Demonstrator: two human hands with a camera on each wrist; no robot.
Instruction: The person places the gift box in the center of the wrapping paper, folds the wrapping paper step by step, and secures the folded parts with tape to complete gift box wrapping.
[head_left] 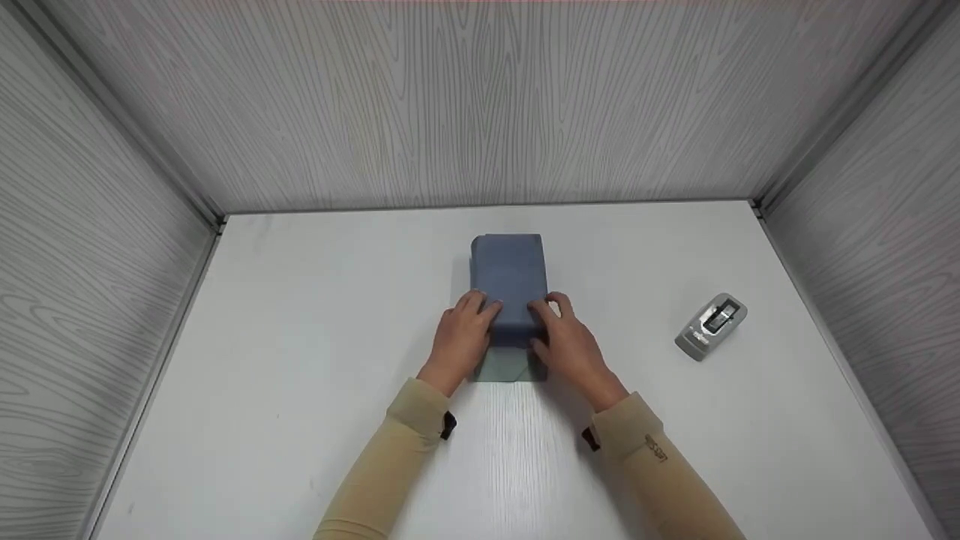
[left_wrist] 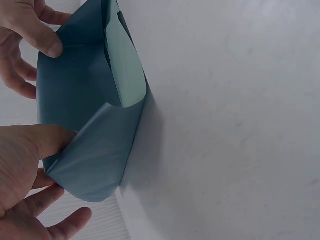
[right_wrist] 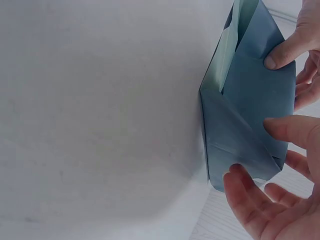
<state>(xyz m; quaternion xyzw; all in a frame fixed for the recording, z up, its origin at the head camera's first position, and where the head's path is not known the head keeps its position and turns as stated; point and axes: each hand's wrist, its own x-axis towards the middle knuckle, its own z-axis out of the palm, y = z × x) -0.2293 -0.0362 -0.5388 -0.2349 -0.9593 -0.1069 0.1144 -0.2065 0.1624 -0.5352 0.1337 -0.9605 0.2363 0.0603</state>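
Note:
A box wrapped in blue paper (head_left: 510, 270) lies on the white table, its near end between both hands. A pale green paper flap (head_left: 499, 365), the inner side of the wrapping, sticks out flat towards the person. My left hand (head_left: 459, 337) holds the box's near left corner, thumb on the end face and fingers over the top. At the near right corner my right hand (head_left: 571, 346) grips with its thumb on the end and fingers over the top. In the right wrist view, a slanted side fold (right_wrist: 240, 135) is tucked inward beside the right fingers.
A small grey object (head_left: 711, 327) with a dark window, like a tape dispenser, lies to the right of the box. Wood-grain panels enclose the white table (head_left: 315, 337) at the back (head_left: 480, 105), left and right.

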